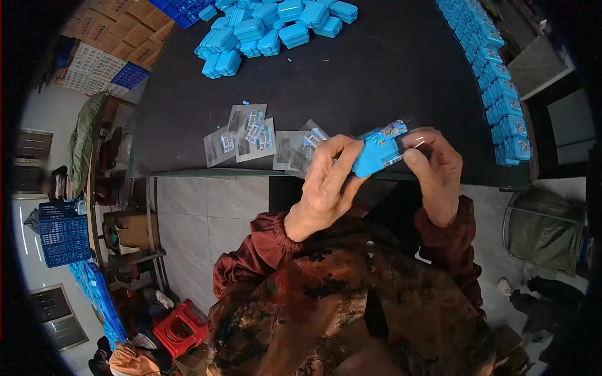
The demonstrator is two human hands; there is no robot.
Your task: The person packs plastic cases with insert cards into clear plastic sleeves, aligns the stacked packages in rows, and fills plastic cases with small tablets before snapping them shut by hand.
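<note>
Near the table's front edge, my left hand (326, 178) grips a light blue box (376, 153) from its left side. A colourful printed sticker lies along the box's upper right part. My right hand (436, 169) is at the box's right end, thumb and index finger pinched on a clear film (411, 141) that reaches to the box. Left of my left hand, clear sheets with small printed labels (254, 128) lie on the dark table (401, 75), and one such sheet (307, 144) is partly behind my left hand.
Several blue boxes (295, 34) are piled at the table's far side. Stacked rows of stickered blue boxes (501, 94) line the right edge. A red stool (182, 326) and blue crate (64, 232) stand left. Another person's foot (505, 287) shows at lower right.
</note>
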